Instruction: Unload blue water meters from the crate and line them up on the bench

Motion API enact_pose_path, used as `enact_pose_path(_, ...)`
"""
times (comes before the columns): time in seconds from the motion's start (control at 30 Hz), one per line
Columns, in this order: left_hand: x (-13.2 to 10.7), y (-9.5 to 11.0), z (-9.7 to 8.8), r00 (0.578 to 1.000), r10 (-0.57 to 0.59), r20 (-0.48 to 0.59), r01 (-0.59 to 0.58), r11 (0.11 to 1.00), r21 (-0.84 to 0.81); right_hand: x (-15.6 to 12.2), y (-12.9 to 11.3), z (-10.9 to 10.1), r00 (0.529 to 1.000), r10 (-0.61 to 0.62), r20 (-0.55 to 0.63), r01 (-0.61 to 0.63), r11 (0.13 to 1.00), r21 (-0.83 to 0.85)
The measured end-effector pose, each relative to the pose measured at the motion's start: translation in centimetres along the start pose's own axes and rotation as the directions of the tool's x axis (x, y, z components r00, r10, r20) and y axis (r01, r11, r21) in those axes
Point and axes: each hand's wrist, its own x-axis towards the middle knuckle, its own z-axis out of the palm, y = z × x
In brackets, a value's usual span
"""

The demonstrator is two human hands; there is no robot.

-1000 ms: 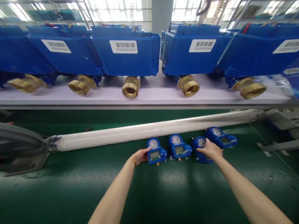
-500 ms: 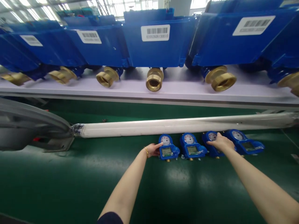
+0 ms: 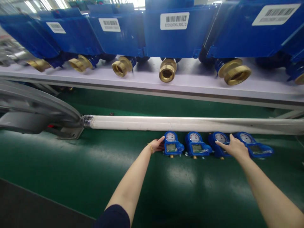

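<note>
Right hand (image 3: 237, 148) spreads wider than before at third meter (image 3: 220, 138), thumb and fingers apart; left hand (image 3: 157, 145) touches leftmost meter (image 3: 171, 147), perhaps steadying it, grip unclear.

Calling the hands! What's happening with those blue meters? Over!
Left hand at leftmost meter; right hand over third meter, grips unclear. Four meters in a row on green surface. White tube behind, seemingly not in the way.
</note>
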Motion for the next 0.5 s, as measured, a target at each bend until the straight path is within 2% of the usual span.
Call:
enact_pose_path(0.03,-0.7,-0.2,-0.2,0.997,0.020,-0.069,-0.022,0.999,-0.026,-1.5,0.3,0.1,0.996,-0.031,-0.085,0.035,0.998,0.044)
enact_pose_path(0.1,-2.9,-1.3,-0.9,0.969,0.083,-0.234,-0.105,0.991,-0.083,-5.3,1.0,0.9,0.958,-0.083,-0.276,0.124,0.983,0.133)
enact_pose_path(0.17,-6.7,-4.1,-1.6,0.900,0.165,-0.404,-0.235,0.963,-0.131,-10.0,1.6,2.9,0.909,-0.118,-0.400,0.215,0.954,0.207)
enact_pose_path(0.23,-11.6,-9.1,-2.2,0.785,0.230,-0.575,-0.389,0.906,-0.167,-15.0,2.2,5.9,0.916,-0.209,-0.344,0.315,0.903,0.291)
enact_pose_path(0.27,-14.5,-12.4,-2.3,0.700,0.256,-0.667,-0.492,0.850,-0.189,-17.4,2.5,7.7,0.915,-0.293,-0.278,0.382,0.852,0.359)
enact_pose_path(0.3,-17.4,-16.1,-2.2,0.623,0.225,-0.749,-0.542,0.815,-0.206,-19.8,2.7,9.5,0.902,-0.391,-0.181,0.430,0.790,0.436)
enact_pose_path(0.33,-20.3,-20.1,-1.8,0.568,0.156,-0.808,-0.548,0.804,-0.230,-21.9,2.9,11.2,0.857,-0.507,-0.090,0.478,0.718,0.505)
enact_pose_path(0.37,-23.3,-24.3,-1.1,0.511,0.051,-0.858,-0.528,0.806,-0.267,-23.9,3.1,12.8,0.783,-0.622,-0.011,0.522,0.648,0.554)
enact_pose_path(0.4,-26.1,-28.6,0.0,0.463,-0.055,-0.885,-0.498,0.810,-0.311,-25.6,3.3,14.1,0.689,-0.723,0.055,0.563,0.581,0.587)
enact_pose_path(0.43,-28.7,-32.6,1.6,0.419,-0.142,-0.897,-0.483,0.802,-0.353,-27.1,3.7,15.1,0.592,-0.800,0.101,0.602,0.522,0.605)
enact_pose_path(0.5,-33.3,-39.9,6.3,0.347,-0.329,-0.878,-0.434,0.774,-0.461,-29.2,4.6,16.2,0.393,-0.905,0.165,0.670,0.405,0.622)
